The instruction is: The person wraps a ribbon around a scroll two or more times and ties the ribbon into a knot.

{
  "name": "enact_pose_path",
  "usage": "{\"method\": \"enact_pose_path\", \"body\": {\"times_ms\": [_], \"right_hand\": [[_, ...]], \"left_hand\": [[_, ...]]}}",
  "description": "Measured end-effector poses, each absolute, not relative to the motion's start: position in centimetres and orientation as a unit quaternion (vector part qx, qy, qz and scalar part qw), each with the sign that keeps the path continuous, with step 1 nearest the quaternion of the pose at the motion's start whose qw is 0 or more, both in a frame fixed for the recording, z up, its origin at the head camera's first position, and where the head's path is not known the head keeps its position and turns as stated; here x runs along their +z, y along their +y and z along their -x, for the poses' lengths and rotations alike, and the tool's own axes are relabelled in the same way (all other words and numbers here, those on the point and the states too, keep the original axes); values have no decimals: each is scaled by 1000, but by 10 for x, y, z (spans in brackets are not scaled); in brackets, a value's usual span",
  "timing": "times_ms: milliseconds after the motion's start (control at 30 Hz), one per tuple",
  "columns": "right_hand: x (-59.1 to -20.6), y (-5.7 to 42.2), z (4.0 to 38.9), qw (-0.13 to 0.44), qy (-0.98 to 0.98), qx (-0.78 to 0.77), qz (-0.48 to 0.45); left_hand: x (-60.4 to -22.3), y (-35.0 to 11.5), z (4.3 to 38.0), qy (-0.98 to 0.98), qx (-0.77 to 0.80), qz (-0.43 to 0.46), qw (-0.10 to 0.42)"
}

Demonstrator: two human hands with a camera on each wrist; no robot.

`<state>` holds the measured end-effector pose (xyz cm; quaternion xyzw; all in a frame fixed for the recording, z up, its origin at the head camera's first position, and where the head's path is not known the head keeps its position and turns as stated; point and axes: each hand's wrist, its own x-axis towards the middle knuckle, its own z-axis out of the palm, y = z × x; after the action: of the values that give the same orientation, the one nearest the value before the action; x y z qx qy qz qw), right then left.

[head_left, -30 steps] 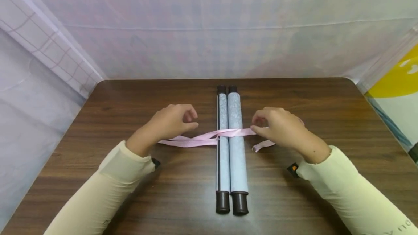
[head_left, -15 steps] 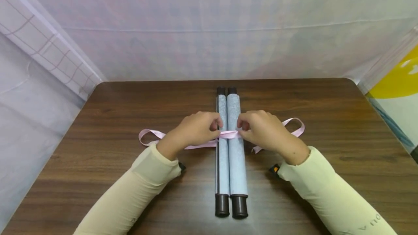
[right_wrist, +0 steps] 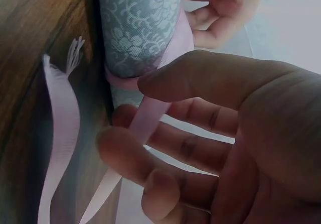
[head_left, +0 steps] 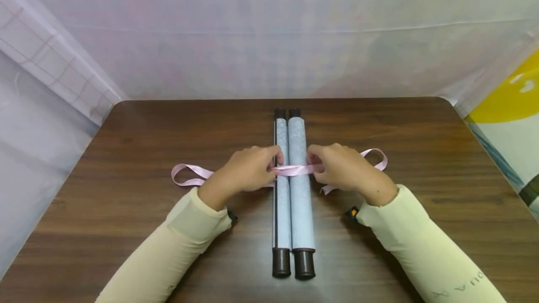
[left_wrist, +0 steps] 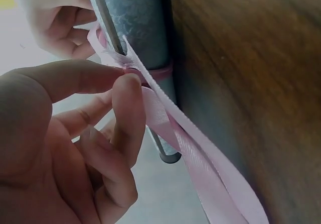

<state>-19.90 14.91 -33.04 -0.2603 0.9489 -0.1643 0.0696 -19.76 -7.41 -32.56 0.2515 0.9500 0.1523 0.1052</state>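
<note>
A hanging scroll (head_left: 302, 214), pale blue with a floral pattern and dark brown end knobs, lies rolled from both ends into two parallel rolls on the table. A pink ribbon (head_left: 294, 170) runs across its middle. At the left roll's edge my left hand (head_left: 248, 167) pinches the ribbon between thumb and forefinger; in the left wrist view, ribbon strands (left_wrist: 200, 158) trail past its fingers. Beside the right roll, my right hand (head_left: 343, 167) holds the ribbon between thumb and fingers. A frayed ribbon end (right_wrist: 62, 101) lies on the table in the right wrist view.
The brown wood-grain table (head_left: 168, 130) ends at a pale hanging cloth (head_left: 269, 60) at the back. One ribbon loop (head_left: 185, 168) rests on the table left of the left hand, another loop (head_left: 381, 155) right of the right hand.
Both hands have come inward, the left moving right and the right moving left, to the scroll's edges. The left fingers, apart a second ago, now pinch the ribbon. The scroll stays in place.
</note>
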Motion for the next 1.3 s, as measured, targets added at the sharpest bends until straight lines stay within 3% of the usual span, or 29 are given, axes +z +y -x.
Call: {"method": "enact_pose_path", "body": {"times_ms": [400,900,1300], "right_hand": [[-330,152,203,40,937,-204,282],[-332,155,205,53,931,-217,288],[-335,145,208,-102,911,-290,275]], "left_hand": [[-324,-78,200,954,161,-228,112],[-319,-86,201,953,143,-239,123],[-324,-78,197,936,205,-270,93]]}}
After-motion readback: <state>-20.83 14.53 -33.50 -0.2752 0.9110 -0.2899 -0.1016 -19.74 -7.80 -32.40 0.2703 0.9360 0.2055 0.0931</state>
